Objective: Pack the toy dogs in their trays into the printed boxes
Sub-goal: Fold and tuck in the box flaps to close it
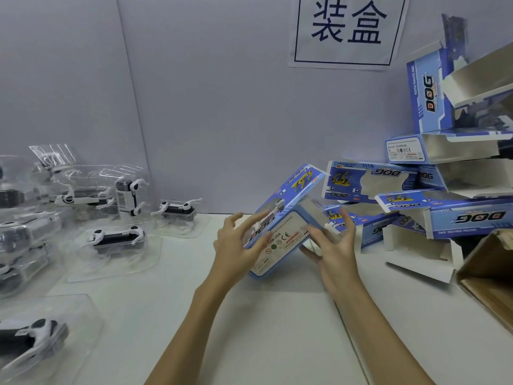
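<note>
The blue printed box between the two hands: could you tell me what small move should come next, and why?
Probably set the blue printed box down at the right with the pile of blue boxes. Its end flap looks closed, and both the left hand and right hand touch it with straight fingers, no firm grip.

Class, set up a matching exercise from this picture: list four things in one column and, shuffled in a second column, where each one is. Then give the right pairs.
Things:
1. Blue printed cardboard box with a white label panel
2. Black-and-white toy dogs in clear plastic trays
3. White paper sign with dark characters
4. Brown corrugated carton

Places:
A. On the grey back wall
B. At the right edge of the table
C. Between the two hands, tilted
D. On the left side of the white table

Pairs: 1-C, 2-D, 3-A, 4-B
</note>
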### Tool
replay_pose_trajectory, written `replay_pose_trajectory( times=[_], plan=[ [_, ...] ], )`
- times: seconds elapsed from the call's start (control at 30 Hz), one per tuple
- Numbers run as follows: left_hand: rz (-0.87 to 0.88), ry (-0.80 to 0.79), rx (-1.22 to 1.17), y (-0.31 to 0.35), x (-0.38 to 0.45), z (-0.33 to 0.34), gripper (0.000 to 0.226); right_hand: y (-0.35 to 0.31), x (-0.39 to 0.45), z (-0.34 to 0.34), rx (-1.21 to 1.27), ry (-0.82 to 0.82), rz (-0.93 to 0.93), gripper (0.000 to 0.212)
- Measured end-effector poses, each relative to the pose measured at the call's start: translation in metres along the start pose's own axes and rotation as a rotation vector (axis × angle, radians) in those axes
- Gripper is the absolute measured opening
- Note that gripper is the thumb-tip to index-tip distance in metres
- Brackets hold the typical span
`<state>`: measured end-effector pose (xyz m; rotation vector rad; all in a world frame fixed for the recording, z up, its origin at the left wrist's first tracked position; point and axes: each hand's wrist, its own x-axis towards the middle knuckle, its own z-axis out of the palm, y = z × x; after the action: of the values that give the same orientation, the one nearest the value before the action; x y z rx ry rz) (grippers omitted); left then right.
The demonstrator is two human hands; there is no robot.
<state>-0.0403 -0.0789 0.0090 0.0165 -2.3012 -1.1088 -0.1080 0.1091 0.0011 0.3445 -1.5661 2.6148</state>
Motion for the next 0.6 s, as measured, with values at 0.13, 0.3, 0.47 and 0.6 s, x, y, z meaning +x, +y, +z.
replay_pose_trajectory(
  times=[0.13, 0.3, 0.47, 0.6],
  plan=[
    [0.021, -0.100, 0.031, -0.013, -0.009, 0.009, 0.090, -0.003, -0.008, -0.002, -0.051, -0.218, -0.025, 0.081],
    [0.006, 0.050, 0.237, 0.000, -0.012, 0.026, 0.067, 0.001, -0.008, 0.018, -0.223, -0.020, -0.194, 0.116],
    [-0.056, 0.220, 0.077, 0.009, -0.002, 0.006, 0.036, -0.008, 0.003, -0.004, 0.043, -0.023, 0.010, 0.089],
    [-0.240, -0.119, -0.431, 0.016, 0.001, -0.008, 0.059, -0.013, 0.000, -0.009, 0.047, -0.175, 0.037, 0.072]
  ],
)
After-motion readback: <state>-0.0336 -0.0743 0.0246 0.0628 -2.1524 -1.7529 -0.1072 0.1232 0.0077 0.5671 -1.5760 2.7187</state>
